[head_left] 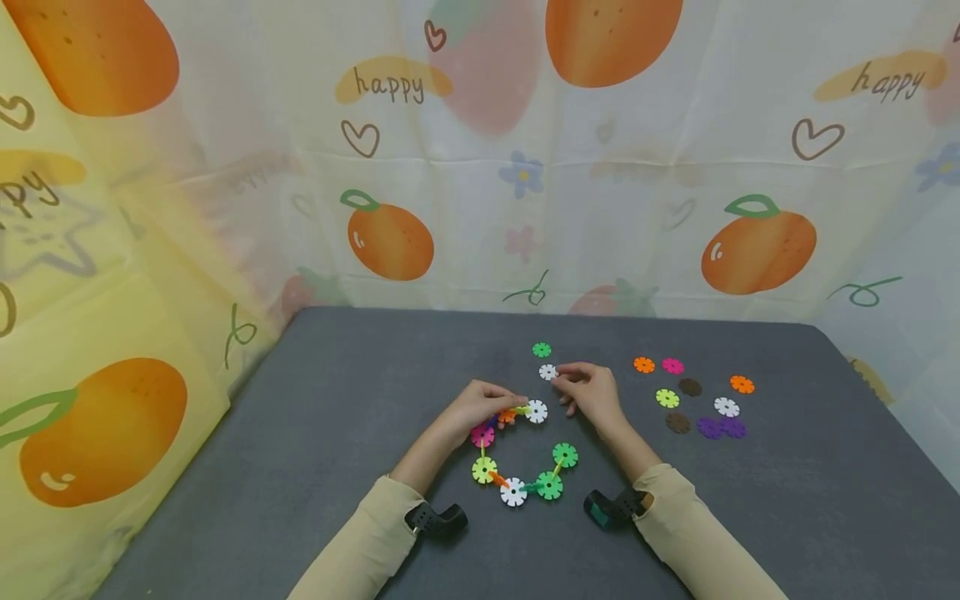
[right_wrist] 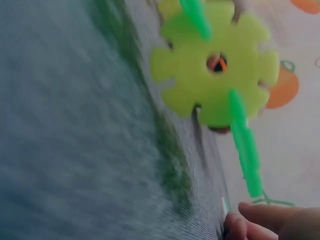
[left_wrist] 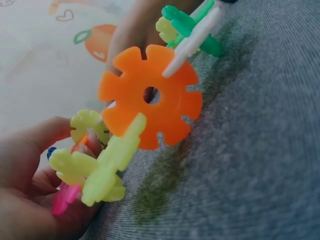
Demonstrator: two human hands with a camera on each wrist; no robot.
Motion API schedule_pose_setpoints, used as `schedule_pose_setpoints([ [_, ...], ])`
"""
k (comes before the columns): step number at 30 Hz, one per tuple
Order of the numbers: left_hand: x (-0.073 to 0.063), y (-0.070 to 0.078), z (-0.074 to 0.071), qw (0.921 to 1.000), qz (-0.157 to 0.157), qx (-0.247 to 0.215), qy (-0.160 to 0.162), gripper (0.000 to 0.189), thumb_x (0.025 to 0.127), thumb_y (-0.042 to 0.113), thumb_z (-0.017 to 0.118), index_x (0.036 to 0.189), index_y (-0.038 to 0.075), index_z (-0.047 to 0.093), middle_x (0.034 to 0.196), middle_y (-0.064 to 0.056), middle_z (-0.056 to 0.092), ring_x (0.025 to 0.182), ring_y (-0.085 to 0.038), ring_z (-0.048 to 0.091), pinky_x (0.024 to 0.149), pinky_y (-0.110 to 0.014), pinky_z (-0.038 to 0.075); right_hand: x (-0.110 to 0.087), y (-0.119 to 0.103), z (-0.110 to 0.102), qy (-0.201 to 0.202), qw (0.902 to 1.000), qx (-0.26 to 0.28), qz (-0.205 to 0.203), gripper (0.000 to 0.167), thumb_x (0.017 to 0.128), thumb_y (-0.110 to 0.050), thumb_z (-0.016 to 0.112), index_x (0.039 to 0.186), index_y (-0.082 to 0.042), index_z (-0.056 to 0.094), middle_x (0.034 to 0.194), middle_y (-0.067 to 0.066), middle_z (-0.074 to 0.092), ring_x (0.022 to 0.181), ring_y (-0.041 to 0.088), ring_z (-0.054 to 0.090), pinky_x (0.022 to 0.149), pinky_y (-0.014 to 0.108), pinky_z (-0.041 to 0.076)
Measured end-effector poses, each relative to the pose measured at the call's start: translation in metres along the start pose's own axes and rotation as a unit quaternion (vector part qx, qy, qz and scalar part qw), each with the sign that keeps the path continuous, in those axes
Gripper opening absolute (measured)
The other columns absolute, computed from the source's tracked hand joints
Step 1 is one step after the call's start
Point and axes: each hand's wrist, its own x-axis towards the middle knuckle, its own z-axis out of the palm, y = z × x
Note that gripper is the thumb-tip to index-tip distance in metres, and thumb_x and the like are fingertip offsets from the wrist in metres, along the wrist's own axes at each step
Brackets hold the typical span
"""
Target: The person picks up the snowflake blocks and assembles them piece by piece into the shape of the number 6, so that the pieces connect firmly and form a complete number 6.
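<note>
A curved chain of notched plastic discs lies on the grey table, open on its right side. My left hand (head_left: pixel 480 408) pinches its upper end at a yellow disc (head_left: pixel 521 410), beside the white end disc (head_left: pixel 536 412). The left fingers partly cover the orange disc (head_left: pixel 507 416) and a blue one. The chain runs down through a pink disc (head_left: pixel 482 435), then round to the green end disc (head_left: pixel 565 455). Up and to the right, my right hand (head_left: pixel 591 393) pinches a loose white disc (head_left: pixel 548 372) by its right edge between thumb and index finger.
A loose green disc (head_left: pixel 542 349) lies just beyond the right fingertips. Several loose discs are scattered to the right, among them an orange disc (head_left: pixel 644 365), a brown disc (head_left: pixel 678 423) and a purple disc (head_left: pixel 709 427). A printed cloth (head_left: pixel 465 208) hangs behind the table.
</note>
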Motion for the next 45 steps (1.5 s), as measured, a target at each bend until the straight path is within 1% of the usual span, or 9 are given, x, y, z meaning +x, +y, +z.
schedule_pose_setpoints([
  [7,0.002,-0.002,-0.001,1.0,-0.006,0.001,0.001,0.032,0.089,0.035,0.069,0.102,0.007,0.077,0.108,-0.006,0.074,0.091,-0.008,0.061,0.079,-0.023,0.051,0.014,-0.005,0.004,-0.011,0.992,-0.125,-0.012,0.039,0.085,-0.01,0.075,0.121,0.003,0.065,0.072,0.015,0.067,0.039,0.008,0.049,0.038,0.026,0.043],
  [10,0.002,-0.001,-0.002,1.0,-0.004,-0.001,-0.004,0.031,0.089,0.034,0.07,0.102,0.007,0.078,0.107,-0.006,0.075,0.086,-0.006,0.061,0.075,-0.02,0.05,0.016,-0.006,0.005,-0.011,0.983,-0.18,-0.035,0.037,0.085,-0.011,0.075,0.118,0.003,0.067,0.063,0.009,0.062,0.039,0.007,0.047,0.041,0.024,0.041],
  [13,0.003,-0.001,-0.002,0.9999,-0.002,-0.005,-0.01,0.03,0.089,0.033,0.07,0.101,0.006,0.078,0.104,-0.005,0.075,0.08,-0.006,0.059,0.071,-0.02,0.05,0.017,-0.006,0.006,-0.002,0.9796,-0.197,-0.041,0.031,0.083,-0.011,0.077,0.11,0.002,0.07,0.06,0.007,0.06,0.039,0.007,0.047,0.043,0.023,0.041],
  [16,0.003,-0.002,-0.002,0.9998,0.004,-0.011,-0.016,0.029,0.09,0.031,0.069,0.102,0.005,0.077,0.1,-0.003,0.074,0.073,-0.006,0.057,0.066,-0.02,0.049,0.016,-0.004,0.006,0.013,0.9837,-0.177,-0.031,0.026,0.08,-0.009,0.079,0.102,0.002,0.07,0.064,0.009,0.062,0.041,0.006,0.048,0.044,0.022,0.042],
  [19,0.003,-0.003,-0.003,0.9993,0.005,-0.03,-0.021,0.027,0.092,0.027,0.067,0.104,0.004,0.075,0.094,-0.001,0.072,0.063,-0.005,0.056,0.059,-0.02,0.048,0.012,-0.002,0.004,0.021,0.9927,-0.118,-0.009,0.025,0.078,-0.005,0.08,0.097,0.004,0.067,0.072,0.014,0.066,0.043,0.006,0.052,0.042,0.022,0.044],
  [25,0.002,-0.005,-0.003,0.9961,-0.01,-0.085,-0.021,0.026,0.095,0.021,0.062,0.11,0.002,0.072,0.092,-0.006,0.071,0.051,-0.005,0.057,0.047,-0.019,0.046,0.0,-0.001,0.001,0.021,0.9996,0.007,0.02,0.022,0.082,0.001,0.074,0.102,0.007,0.065,0.081,0.02,0.07,0.05,0.009,0.06,0.042,0.025,0.051],
  [31,0.001,-0.003,-0.003,0.9971,-0.006,-0.075,-0.01,0.027,0.096,0.023,0.061,0.11,0.003,0.072,0.11,-0.01,0.071,0.054,-0.004,0.058,0.052,-0.019,0.048,-0.011,-0.003,0.001,0.025,0.9987,0.043,0.012,0.024,0.085,0.0,0.072,0.106,0.01,0.067,0.084,0.018,0.071,0.056,0.009,0.062,0.049,0.023,0.053],
  [38,0.0,-0.002,-0.003,0.9957,-0.019,-0.089,-0.016,0.028,0.097,0.022,0.059,0.112,0.002,0.071,0.104,-0.008,0.07,0.051,-0.005,0.058,0.05,-0.019,0.048,-0.023,-0.004,-0.002,0.012,0.9965,0.082,0.014,0.024,0.084,0.003,0.071,0.105,0.015,0.064,0.081,0.013,0.072,0.059,0.011,0.065,0.057,0.024,0.058],
  [45,0.001,-0.002,-0.003,0.9966,-0.023,-0.079,-0.007,0.027,0.096,0.024,0.061,0.11,0.004,0.073,0.105,-0.008,0.071,0.056,-0.004,0.058,0.055,-0.019,0.05,-0.032,-0.006,-0.003,-0.004,0.9965,0.081,0.017,0.024,0.086,0.001,0.07,0.105,0.014,0.064,0.084,0.013,0.072,0.062,0.011,0.066,0.061,0.027,0.059],
])
